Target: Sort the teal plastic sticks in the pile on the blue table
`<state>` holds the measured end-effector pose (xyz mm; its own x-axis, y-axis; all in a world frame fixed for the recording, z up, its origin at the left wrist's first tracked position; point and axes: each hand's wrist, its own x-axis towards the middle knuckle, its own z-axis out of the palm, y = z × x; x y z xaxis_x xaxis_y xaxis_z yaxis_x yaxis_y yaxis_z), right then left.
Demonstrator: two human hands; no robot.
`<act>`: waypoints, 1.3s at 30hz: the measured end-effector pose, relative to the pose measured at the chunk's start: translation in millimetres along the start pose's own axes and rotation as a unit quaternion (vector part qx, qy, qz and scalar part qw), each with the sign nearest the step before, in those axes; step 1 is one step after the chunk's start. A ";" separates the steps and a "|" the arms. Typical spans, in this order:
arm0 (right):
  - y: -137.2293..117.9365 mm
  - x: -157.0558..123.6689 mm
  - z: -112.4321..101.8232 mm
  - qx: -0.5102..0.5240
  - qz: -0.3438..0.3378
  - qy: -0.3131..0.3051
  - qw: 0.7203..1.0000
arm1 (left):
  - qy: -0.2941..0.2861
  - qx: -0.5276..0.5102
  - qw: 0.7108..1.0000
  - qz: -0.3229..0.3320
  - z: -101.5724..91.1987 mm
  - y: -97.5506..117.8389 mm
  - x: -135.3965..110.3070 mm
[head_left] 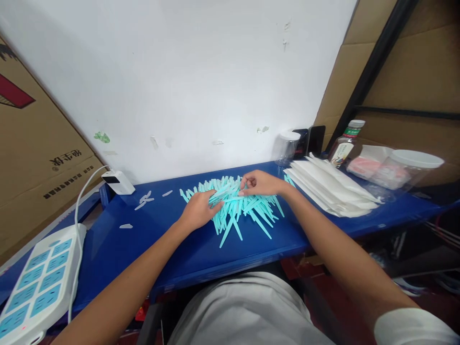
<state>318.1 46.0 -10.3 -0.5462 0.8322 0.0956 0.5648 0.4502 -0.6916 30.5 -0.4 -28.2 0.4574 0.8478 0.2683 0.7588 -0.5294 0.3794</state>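
A heap of thin turquoise plastic sticks (247, 211) lies in the middle of the blue table (151, 239). My left hand (197, 211) rests on the heap's left side, fingers curled round several sticks. My right hand (260, 183) is at the heap's top, fingertips pinched on a stick or two. A stack of white flat packets (332, 187) lies just right of my right wrist.
A white power strip (39, 282) and a white charger (118, 182) with its cable sit at the left. A few pale loose pieces (143, 199) lie near the charger. Clear jars (409, 170) and a bottle (345, 143) stand at the back right. Cardboard boxes flank both sides.
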 end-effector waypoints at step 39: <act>-13.9 14.5 43.9 0.105 -0.036 0.098 0.989 | -0.053 -0.257 0.958 -0.112 3.7 -0.7 0.1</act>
<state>275.1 37.5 -30.7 -0.4384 0.8563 0.2729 0.3762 0.4506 -0.8096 31.8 0.1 -31.8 0.3749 0.9258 0.0479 0.5269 -0.2553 0.8107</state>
